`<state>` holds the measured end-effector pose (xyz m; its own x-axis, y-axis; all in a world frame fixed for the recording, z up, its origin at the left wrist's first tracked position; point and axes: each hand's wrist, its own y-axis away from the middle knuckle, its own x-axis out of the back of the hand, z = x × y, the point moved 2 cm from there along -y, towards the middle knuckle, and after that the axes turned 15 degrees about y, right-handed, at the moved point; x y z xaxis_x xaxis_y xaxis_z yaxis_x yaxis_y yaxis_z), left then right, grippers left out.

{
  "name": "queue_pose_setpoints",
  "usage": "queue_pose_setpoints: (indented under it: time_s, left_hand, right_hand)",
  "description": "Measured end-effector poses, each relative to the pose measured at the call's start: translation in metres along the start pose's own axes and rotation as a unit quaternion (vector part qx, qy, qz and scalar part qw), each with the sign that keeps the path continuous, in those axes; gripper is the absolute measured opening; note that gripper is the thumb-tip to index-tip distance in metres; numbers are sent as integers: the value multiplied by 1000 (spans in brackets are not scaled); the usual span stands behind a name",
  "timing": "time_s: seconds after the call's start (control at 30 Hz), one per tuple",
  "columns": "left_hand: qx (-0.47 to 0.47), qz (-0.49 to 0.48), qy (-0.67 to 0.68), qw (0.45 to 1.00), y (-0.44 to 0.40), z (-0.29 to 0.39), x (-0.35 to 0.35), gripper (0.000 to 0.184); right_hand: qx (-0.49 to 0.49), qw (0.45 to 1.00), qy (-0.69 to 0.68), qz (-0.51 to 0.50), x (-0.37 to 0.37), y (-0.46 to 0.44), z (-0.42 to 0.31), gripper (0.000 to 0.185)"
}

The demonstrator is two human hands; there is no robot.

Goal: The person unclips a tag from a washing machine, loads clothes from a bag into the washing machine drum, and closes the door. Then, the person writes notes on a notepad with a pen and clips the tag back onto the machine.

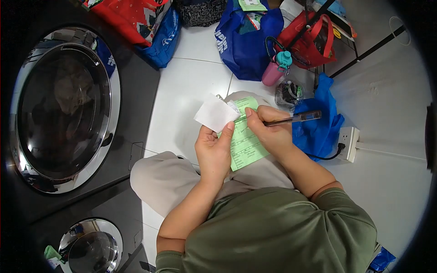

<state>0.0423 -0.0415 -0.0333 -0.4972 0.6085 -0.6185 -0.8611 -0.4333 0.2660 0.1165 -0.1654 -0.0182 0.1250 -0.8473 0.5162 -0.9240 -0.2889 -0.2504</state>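
Observation:
My left hand (215,148) pinches a small white paper (215,113) between thumb and fingers, over the upper left part of a green printed form (246,148). The form lies on my lap and carries handwriting. My right hand (273,132) is at the form's upper right edge, its thumb on the sheet. A dark pen (296,118) is held in that hand and points out to the right, away from the paper. A bit of metal shows behind the white paper's top corner; what it belongs to is hidden.
Front-loading machines (66,109) line the left. Ahead stand a blue bag (243,50), a red bag (307,43), a pink bottle (272,73) and a clear jar (289,94). At right, a blue plastic bag (318,125) lies beside an outlet box (349,143) with a black cord.

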Motion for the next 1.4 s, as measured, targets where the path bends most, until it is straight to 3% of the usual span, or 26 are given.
queue_pose_setpoints:
  time_s: [0.2,0.3,0.4,0.5,0.6,0.7,0.8,0.83,0.93,0.97,1.07,1.1,1.17,1.2,1.27,1.3,1.4]
  left_hand:
    - [-8,-1,-12,1000,0,0,0,28]
    - [-10,-5,-18,1000,-1,0,1,28]
    - [-8,-8,-6,1000,-1,1,0,29]
    - [-6,-7,2,1000,0,1,-1,30]
    - [4,-6,11,1000,-1,0,1,30]
    - [17,-11,33,999,-1,1,1,30]
    - [39,-8,62,997,-2,0,4,28]
    - [48,-11,71,996,-2,0,6,26]
    - [73,-55,37,995,-1,7,11,25]
    - [79,-75,15,994,0,10,12,26]
    - [-135,-203,-204,948,-1,29,14,36]
    - [-169,-229,-266,921,-1,40,11,40]
    - [-237,-254,-393,852,3,73,1,47]
    - [-273,-243,-400,841,2,86,-1,47]
    - [-331,-234,-412,816,1,106,-6,48]
    - [-232,-231,-412,850,-2,118,0,48]
    - [-449,-204,-323,807,-11,147,11,53]
  right_hand:
    - [18,998,51,-13,2,-3,-6,40]
    - [-20,1000,-9,1,1,-2,-2,43]
    - [27,999,34,0,2,-3,-4,43]
    - [-11,1000,-13,7,-2,-2,2,44]
    - [-19,999,32,-25,0,-4,2,45]
    - [-127,986,-110,-22,0,-6,12,42]
    - [-285,917,-280,-2,8,-15,10,36]
    - [-229,885,-403,-42,9,-16,26,26]
    - [-134,954,-268,-8,25,-30,19,24]
    - [-120,963,-229,-70,37,-37,21,21]
    - [8,995,-24,-100,37,-61,-13,21]
    - [87,986,53,-129,36,-69,-28,31]
    - [122,978,47,-163,20,-79,-66,28]
    - [153,973,63,-163,13,-84,-83,26]
    - [91,977,27,-191,-5,-93,-116,26]
    - [162,969,47,-179,-12,-102,-135,29]
    - [205,953,-95,-201,-51,-162,-175,33]
